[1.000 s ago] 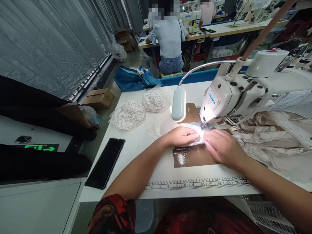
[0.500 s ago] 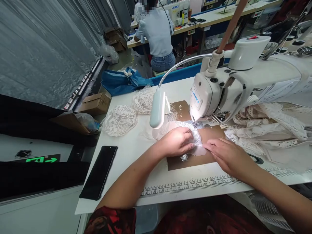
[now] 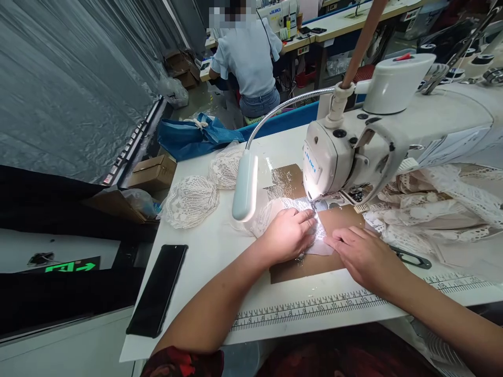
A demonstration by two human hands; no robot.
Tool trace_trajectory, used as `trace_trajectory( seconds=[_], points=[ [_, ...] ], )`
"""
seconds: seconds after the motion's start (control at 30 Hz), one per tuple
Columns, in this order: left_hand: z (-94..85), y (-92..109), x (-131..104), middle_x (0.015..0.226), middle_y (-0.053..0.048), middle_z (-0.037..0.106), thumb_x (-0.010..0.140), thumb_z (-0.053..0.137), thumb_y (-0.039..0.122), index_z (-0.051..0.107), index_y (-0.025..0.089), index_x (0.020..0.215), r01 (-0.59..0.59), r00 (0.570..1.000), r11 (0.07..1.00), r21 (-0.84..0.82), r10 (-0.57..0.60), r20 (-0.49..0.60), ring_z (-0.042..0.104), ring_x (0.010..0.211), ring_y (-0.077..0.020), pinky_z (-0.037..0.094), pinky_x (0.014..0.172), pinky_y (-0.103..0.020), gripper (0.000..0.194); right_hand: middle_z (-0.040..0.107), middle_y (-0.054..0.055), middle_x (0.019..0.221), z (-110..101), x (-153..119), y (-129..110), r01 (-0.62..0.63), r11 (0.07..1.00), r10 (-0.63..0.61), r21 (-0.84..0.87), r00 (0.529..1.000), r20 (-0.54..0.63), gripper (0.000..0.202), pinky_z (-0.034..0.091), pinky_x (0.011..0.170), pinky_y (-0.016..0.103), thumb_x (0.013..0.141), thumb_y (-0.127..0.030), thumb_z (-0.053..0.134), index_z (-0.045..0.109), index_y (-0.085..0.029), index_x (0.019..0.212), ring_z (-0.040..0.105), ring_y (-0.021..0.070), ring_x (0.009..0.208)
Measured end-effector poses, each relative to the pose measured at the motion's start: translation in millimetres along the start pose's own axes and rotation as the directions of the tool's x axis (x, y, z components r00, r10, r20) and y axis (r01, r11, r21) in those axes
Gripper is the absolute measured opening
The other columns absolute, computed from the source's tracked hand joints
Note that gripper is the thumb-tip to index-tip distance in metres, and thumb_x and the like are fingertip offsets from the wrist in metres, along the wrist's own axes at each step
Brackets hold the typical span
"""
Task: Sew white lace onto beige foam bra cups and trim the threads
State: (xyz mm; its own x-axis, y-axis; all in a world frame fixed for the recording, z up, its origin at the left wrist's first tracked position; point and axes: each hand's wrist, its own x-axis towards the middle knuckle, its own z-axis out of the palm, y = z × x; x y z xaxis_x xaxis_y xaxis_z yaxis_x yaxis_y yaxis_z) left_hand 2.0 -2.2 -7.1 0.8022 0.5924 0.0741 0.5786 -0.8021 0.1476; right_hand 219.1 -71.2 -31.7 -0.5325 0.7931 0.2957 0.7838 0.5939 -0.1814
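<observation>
White lace fabric (image 3: 320, 235) lies under the needle area of a white sewing machine (image 3: 323, 157), on a brown plate (image 3: 291, 269). My left hand (image 3: 288, 233) rests on the lace just left of the needle, its fingers together and pressing the fabric. My right hand (image 3: 359, 254) pinches the right edge of the same fabric with thumb and forefinger. A lit lamp (image 3: 244, 186) on a bendy metal neck hangs left of the machine head, above more of the pale fabric.
Round lace pieces (image 3: 191, 201) and a black phone (image 3: 158, 290) lie on the left of the table. Piled lace (image 3: 436, 204) and black snips (image 3: 411, 257) are at the right. A printed ruler (image 3: 314, 309) runs along the front edge. A seated person (image 3: 251, 63) is behind.
My left hand has moved up closer to the needle, its fingers flatter on the lace. My right hand still pinches the edge. The camera view has shifted slightly, showing more of the snips.
</observation>
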Motion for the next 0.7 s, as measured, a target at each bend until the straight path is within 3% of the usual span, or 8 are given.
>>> trace_trajectory(
  seconds=[0.27, 0.7],
  points=[
    [0.9, 1, -1, 0.138, -0.009, 0.059, 0.100, 0.036, 0.024, 0.062, 0.015, 0.125, -0.065, 0.998, 0.995, 0.080, 0.066, -0.012, 0.056, 0.091, -0.0221, 0.045, 0.084, -0.039, 0.037, 0.058, 0.005, 0.079, 4, 3, 1, 0.003, 0.999, -0.004, -0.035, 1.000, -0.029, 0.031, 0.029, 0.069, 0.034, 0.088, -0.004, 0.041, 0.066, -0.017, 0.101, 0.041, 0.0211, 0.073],
    [2.1, -6, 2, 0.138, -0.011, 0.058, 0.097, 0.041, 0.022, 0.061, 0.012, 0.128, -0.012, 1.000, 0.998, 0.065, 0.014, -0.023, 0.053, 0.090, -0.0231, 0.043, 0.086, -0.040, 0.038, 0.059, 0.005, 0.081, 6, 12, 4, -0.025, 0.999, 0.025, -0.021, 1.000, -0.020, 0.034, 0.032, 0.069, 0.033, 0.088, -0.004, 0.040, 0.067, -0.016, 0.105, 0.047, 0.0207, 0.076]
  ],
)
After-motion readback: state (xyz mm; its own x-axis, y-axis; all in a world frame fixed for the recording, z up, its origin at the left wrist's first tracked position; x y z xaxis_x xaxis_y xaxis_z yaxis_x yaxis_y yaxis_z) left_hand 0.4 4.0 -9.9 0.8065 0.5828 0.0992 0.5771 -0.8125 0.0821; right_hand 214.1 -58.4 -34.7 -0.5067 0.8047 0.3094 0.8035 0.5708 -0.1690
